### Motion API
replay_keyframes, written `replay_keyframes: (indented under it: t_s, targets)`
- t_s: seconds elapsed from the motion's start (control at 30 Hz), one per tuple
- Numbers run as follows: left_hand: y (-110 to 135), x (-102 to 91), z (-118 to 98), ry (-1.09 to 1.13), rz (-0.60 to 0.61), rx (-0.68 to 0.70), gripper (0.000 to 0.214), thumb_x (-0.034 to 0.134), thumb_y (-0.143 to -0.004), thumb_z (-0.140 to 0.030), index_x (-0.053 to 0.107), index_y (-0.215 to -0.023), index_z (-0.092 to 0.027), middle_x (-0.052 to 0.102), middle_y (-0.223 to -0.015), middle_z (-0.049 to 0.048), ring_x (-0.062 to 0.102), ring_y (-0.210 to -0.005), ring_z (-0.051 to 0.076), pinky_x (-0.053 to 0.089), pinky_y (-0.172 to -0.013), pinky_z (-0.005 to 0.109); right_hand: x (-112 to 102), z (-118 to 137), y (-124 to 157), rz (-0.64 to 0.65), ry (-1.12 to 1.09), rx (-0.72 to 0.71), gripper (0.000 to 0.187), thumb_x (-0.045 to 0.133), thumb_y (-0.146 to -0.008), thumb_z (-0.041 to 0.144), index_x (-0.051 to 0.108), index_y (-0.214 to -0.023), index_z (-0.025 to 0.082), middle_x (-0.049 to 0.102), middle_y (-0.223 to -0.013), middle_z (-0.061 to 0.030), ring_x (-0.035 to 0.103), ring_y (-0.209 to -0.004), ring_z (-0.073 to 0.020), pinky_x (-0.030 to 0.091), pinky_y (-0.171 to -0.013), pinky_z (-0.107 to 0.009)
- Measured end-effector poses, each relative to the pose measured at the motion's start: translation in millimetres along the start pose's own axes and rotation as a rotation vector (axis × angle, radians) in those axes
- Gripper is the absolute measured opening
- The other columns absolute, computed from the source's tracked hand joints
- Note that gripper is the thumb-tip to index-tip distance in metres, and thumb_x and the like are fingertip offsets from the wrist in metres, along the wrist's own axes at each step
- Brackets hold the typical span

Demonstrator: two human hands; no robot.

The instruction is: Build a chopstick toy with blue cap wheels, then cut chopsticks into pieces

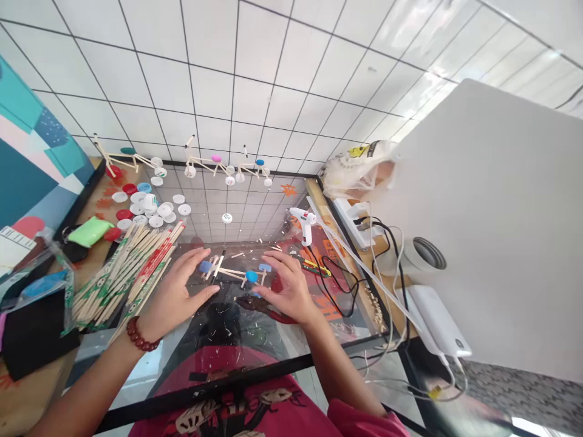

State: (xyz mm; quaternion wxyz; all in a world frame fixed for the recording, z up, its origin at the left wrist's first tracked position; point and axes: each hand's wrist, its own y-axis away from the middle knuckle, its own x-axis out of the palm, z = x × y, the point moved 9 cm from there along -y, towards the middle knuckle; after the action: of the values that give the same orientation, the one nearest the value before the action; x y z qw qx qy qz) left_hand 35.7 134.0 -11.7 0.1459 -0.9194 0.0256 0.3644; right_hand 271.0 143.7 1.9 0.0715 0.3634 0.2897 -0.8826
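Note:
A small stick model [234,273] with blue caps lies on the glass table [255,233] between my hands. My left hand [175,294] rests flat on the glass just left of it, fingers spread, with a bead bracelet on the wrist. My right hand [289,288] lies flat to the model's right, fingers stretched toward the blue caps, touching or nearly touching one. Red-handled pliers [266,308] lie under my right palm. Neither hand grips anything.
Packs of wooden sticks [127,270] lie at left, white and red bottle caps [146,206] behind them. Three finished stick models [204,164] stand along the tiled wall. A white glue gun [304,223], cables, a power strip [359,224] and a power bank [439,321] are at right.

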Motion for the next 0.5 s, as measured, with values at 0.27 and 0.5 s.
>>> replay_keyframes:
  t_s: [0.27, 0.5]
  targets:
    - [-20.4, 26.0, 3.1, 0.154, 0.045, 0.024, 0.057, 0.068, -0.085, -0.045, 0.054, -0.136, -0.023, 0.06, -0.14, 0.0122, 0.052, -0.133, 0.031, 0.04, -0.114, 0.053, 0.0, 9.9, 4.8, -0.009, 0.075, -0.014, 0.052, 0.078, -0.08, 0.044, 0.063, -0.126, 0.024, 0.07, -0.121, -0.0101, 0.066, -0.111, -0.0252, 0.049, -0.096, -0.043]
    - [12.5, -5.8, -7.3, 0.077, -0.141, -0.036, 0.061, 0.07, -0.084, -0.037, 0.05, -0.14, -0.024, 0.054, -0.142, 0.0116, 0.051, -0.132, 0.031, 0.04, -0.113, 0.05, -4.8, 2.3, 7.7, -0.043, 0.102, 0.018, 0.042, 0.076, -0.083, 0.036, 0.066, -0.121, 0.024, 0.073, -0.116, -0.0097, 0.068, -0.107, -0.0246, 0.052, -0.093, -0.042]
